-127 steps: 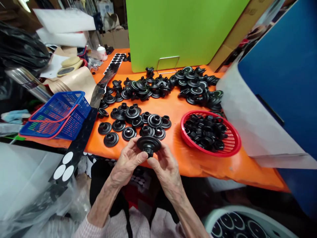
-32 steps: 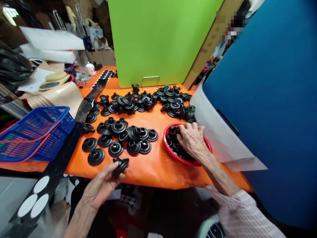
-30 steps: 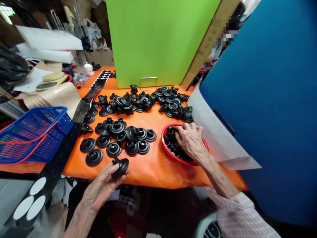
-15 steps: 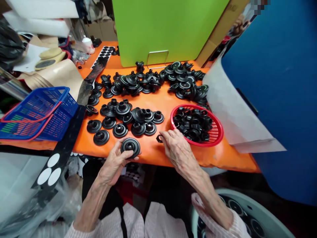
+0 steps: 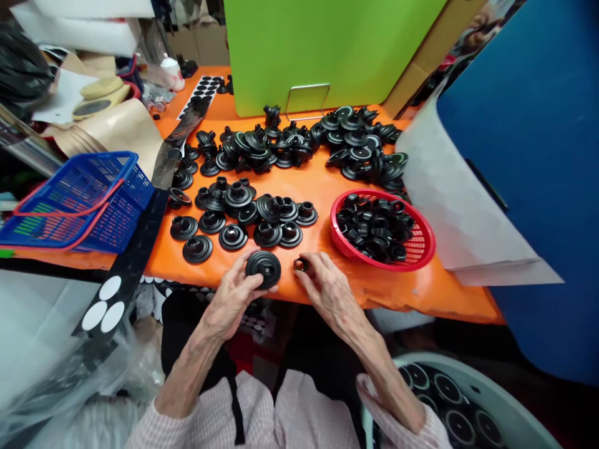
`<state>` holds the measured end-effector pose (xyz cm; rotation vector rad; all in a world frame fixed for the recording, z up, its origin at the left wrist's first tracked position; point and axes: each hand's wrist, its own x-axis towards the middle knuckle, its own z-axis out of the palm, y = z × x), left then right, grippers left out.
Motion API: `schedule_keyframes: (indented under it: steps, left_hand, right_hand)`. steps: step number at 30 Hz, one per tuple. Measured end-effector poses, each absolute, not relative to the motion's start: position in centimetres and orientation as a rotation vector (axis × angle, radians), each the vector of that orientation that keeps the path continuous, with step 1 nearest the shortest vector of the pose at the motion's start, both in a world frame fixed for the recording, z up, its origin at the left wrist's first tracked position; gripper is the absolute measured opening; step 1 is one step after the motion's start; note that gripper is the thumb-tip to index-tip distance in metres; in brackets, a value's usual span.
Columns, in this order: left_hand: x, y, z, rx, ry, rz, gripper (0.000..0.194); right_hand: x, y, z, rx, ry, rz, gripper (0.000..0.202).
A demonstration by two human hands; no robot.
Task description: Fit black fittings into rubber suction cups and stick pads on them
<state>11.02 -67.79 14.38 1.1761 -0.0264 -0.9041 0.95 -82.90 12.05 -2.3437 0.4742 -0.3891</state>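
My left hand (image 5: 236,293) is closed on a round, stepped black disc (image 5: 262,269), tilted so its face is toward me, thumb across its lower edge. Just to the right, my right hand (image 5: 327,288) pinches a small black ring-shaped nut (image 5: 301,264) between thumb and fingers. A short gap separates disc and nut. Past my hands, several similar black discs with raised necks (image 5: 234,236) stand on the orange table (image 5: 299,178). Close to my right hand is a red basket (image 5: 336,240) filled with small black nuts (image 5: 374,227).
A larger heap of black discs (image 5: 255,146) lies in front of a green board (image 5: 327,50). At left sits a blue basket (image 5: 107,227); at right stand a white sheet (image 5: 449,206) and a blue panel (image 5: 538,156). A pale tub (image 5: 496,393) with discs is below right.
My two hands have come closer together, bringing the disc and the nut nearer each other. The disc has tilted slightly. The whole view has shifted a little.
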Motion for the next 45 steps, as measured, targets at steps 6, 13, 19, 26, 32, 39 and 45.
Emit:
schedule_keyframes:
  steps: [6,13,19,26,32,39,45]
  left_hand:
    - [10.5,-68.2,14.6,1.218,-0.092,-0.874,0.052]
    - [10.4,-67.9,14.1,1.265,-0.070,-0.798,0.048]
    - [10.7,-67.7,13.7,1.252,-0.071,-0.829,0.032]
    - [10.3,-68.3,13.8,1.304,-0.144,-0.830,0.040]
    - [9.8,-68.6,14.2,1.301,-0.215,-0.791,0.038]
    - [9.6,-68.6,14.0,1.242,-0.183,-0.852,0.042]
    - [9.7,-68.2,13.9,1.161,-0.175,-0.907,0.039]
  right_hand:
    - [-0.1,-81.5,13.1,-2.274,0.421,-0.479,0.021]
    - [0.3,-85.4,11.8,-2.530,0.354,-0.144,0.016]
    - [-0.2,-85.6,12.0,-2.650,0.365,-0.243,0.022]
    - [0.1,-82.0,13.9,-2.288,0.417,-0.499,0.016]
    - [0.5,-79.7,13.9,-2.153,0.398,-0.605,0.022]
    - [0.1,-78.3,12.9,-2.191,0.409,-0.636,0.032]
    - [0.3,-78.7,13.2,-1.743,0.652,-0.423,0.044]
